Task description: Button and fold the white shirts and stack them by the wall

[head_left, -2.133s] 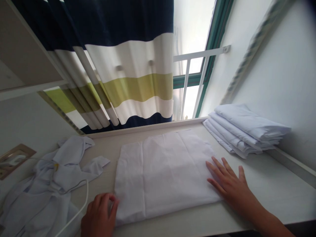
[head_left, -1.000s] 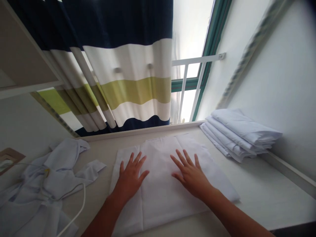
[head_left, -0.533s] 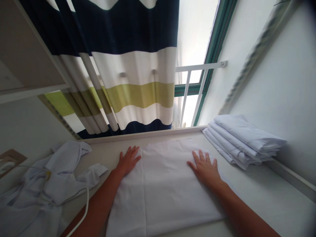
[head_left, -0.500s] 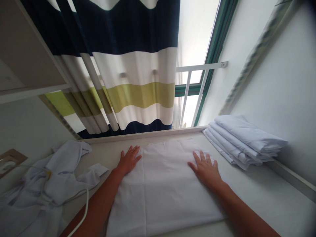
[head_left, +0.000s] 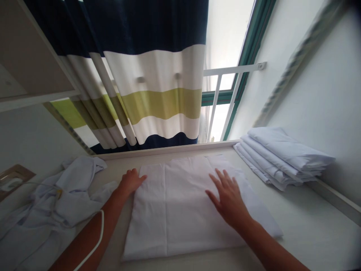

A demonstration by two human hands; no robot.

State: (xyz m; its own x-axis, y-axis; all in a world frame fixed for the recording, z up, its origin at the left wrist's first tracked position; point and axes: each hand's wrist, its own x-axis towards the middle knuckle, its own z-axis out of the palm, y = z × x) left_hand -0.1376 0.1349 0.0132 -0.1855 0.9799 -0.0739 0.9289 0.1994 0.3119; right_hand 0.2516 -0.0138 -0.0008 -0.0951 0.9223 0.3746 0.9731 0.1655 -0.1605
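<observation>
A folded white cloth (head_left: pixel 186 210) lies flat in front of me, with a crease running down its left part. At its upper left edge is my left hand (head_left: pixel 131 182), the thumb stretched over the border and apart from the other fingers, which bend down beside the cloth. My right hand (head_left: pixel 227 197) is open with spread fingers over the right half of the cloth; whether the palm touches it I cannot tell. Neither hand holds anything.
A stack of folded white cloths (head_left: pixel 282 158) sits at the right by the wall. Crumpled white fabric (head_left: pixel 70 195) lies at the left, with a white cable (head_left: pixel 102 226) near my left forearm. Beyond the surface's raised back edge (head_left: pixel 169 149) hang striped curtains (head_left: pixel 163 105) beside a white railing (head_left: pixel 231 70).
My left hand has moved left to the cloth's edge, its fingers now more bent. My right hand has shifted left and nearer to me. The view has tilted slightly.
</observation>
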